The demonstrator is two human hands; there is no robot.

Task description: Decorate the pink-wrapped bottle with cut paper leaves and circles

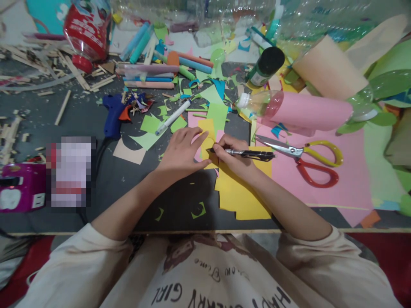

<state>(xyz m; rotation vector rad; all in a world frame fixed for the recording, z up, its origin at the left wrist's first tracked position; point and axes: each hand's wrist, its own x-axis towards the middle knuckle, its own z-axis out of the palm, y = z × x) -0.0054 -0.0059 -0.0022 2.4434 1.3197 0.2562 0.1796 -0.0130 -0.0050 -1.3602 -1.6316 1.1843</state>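
Note:
In my right hand (236, 158) is a black pen (253, 154), gripped near its tip, which points at a small yellow paper strip (206, 126). My left hand (184, 149) lies flat with fingers spread, its thumb and forefinger resting on that strip. A curved line shows faintly on the strip between them. Under my right wrist spreads a larger yellow paper sheet (244, 192). Scissors (300, 156) with one yellow and one red handle lie partly spread on pink paper (289, 188), right of the pen.
A blue glue gun (112, 115) and a white marker (173, 117) lie beyond my left hand. A bottle wrapped in pink paper (308, 109) rests behind the scissors. Green paper scraps, markers, wooden sticks and a red-labelled bottle (88, 32) crowd the back. A purple box (22, 188) stands left.

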